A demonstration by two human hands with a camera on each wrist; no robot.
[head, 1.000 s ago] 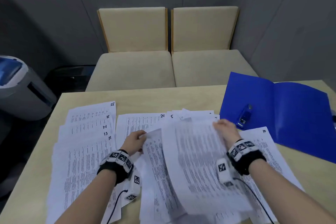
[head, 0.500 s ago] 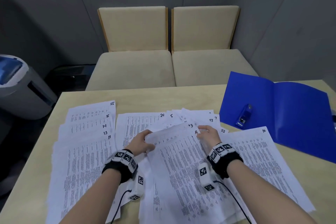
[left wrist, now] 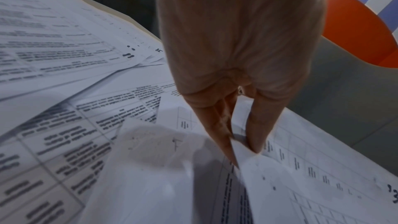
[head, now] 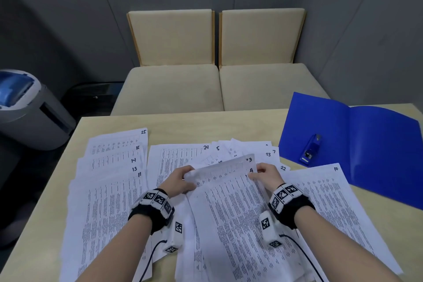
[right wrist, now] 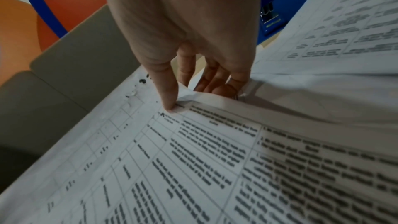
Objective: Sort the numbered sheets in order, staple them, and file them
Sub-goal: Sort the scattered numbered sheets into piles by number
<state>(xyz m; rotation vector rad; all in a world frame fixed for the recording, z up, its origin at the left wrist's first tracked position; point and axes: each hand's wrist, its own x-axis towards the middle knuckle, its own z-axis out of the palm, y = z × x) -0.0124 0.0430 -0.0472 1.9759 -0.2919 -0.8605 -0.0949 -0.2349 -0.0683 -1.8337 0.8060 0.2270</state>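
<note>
Hands at lower centre of the frame: left hand (head: 177,182) pinches the top-left corner of sheet 4 (head: 231,199), right hand (head: 266,175) pinches its top-right corner. Other numbered sheets (head: 109,190) fan across the desk (head: 183,126). Stapler (head: 310,149) lies on open blue folder (head: 370,144), right of frame.

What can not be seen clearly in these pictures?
- Printed text on the sheets: too small in head view, blurred in both wrist views.
- Numbers of buried sheets: covered by the sheets on top.
- Folder: right part cut off by the head view's edge.
- Stapler: partly behind the right hand in right wrist view.
</note>
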